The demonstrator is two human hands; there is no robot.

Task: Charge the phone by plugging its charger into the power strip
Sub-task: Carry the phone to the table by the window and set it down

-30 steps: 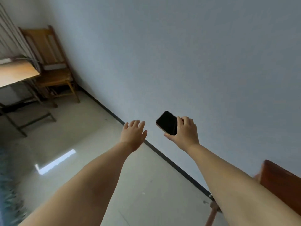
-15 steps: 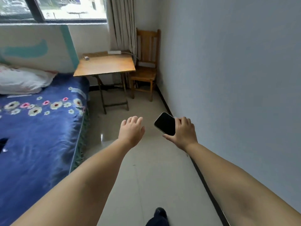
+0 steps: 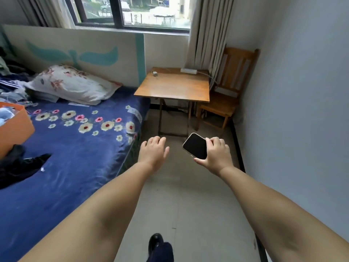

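Observation:
My right hand (image 3: 216, 155) holds a phone (image 3: 195, 145) with a dark screen, tilted, out in front of me above the floor. My left hand (image 3: 153, 153) is stretched forward beside it, palm down, fingers apart and holding nothing. Ahead stands a small wooden table (image 3: 173, 86). A white power strip (image 3: 188, 70) lies along its far right edge, its cable running off to the right. A small white charger (image 3: 155, 73) with a thin cable sits at the table's far left corner. Both hands are well short of the table.
A bed with a blue flowered sheet (image 3: 75, 148) fills the left side, with a pillow (image 3: 73, 85) and an orange box (image 3: 13, 127) on it. A wooden chair (image 3: 228, 91) stands right of the table against the wall (image 3: 302, 110). A tiled floor strip (image 3: 188, 205) runs between bed and wall.
The view has swung from the bare wall to face the table and window, which now appear closer. The hands keep the same pose, with the phone still in the right hand.

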